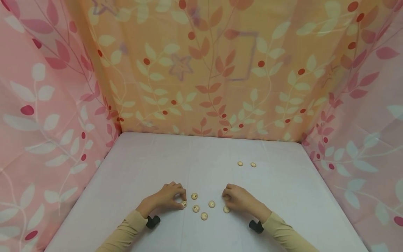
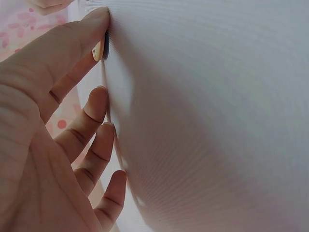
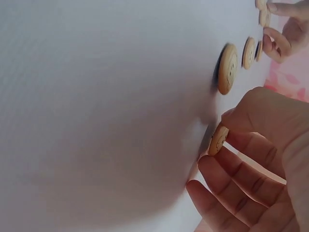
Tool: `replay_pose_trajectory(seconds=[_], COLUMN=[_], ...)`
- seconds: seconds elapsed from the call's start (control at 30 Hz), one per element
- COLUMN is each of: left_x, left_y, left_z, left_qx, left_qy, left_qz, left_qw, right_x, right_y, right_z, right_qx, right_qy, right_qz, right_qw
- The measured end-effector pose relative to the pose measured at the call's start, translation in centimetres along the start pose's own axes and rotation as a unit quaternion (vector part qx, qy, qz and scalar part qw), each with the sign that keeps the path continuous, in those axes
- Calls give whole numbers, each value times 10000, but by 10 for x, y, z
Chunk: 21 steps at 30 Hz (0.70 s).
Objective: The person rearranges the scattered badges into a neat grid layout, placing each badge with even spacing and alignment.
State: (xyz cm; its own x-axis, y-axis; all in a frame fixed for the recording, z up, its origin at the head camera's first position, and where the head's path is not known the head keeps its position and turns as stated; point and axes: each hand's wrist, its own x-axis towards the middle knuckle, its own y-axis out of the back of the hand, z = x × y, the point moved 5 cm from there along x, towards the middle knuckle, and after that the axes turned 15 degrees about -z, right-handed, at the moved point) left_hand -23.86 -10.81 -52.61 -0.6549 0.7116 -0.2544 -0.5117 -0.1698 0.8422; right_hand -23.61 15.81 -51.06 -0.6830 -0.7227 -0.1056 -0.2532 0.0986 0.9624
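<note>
Whereas only the head view shows two far discs beyond the fingers, right hand and left hand each pinch a separate disc.

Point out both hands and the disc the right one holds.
Left hand (image 1: 169, 195), head view, back of hand.
Right hand (image 1: 240, 200), head view, back of hand.
Right hand's disc (image 3: 219, 139), right wrist view, marked face.

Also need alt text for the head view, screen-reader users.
A person's left hand pinches a small round disc and the right hand grips another disc, four more discs lying between them on a white table. Two discs lie farther back; leaf-patterned fabric hangs around.
</note>
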Motion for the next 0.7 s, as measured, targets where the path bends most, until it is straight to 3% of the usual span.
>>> replay_pose_trajectory(seconds=[0.7], left_x=[0], left_y=[1], left_z=[1], left_qx=[51], left_qy=[43], left_qz=[4], left_qw=[10000], right_x=[-17], right_y=[8], right_z=[30], right_qx=[200], right_qy=[-340], right_qz=[413], right_qw=[9984])
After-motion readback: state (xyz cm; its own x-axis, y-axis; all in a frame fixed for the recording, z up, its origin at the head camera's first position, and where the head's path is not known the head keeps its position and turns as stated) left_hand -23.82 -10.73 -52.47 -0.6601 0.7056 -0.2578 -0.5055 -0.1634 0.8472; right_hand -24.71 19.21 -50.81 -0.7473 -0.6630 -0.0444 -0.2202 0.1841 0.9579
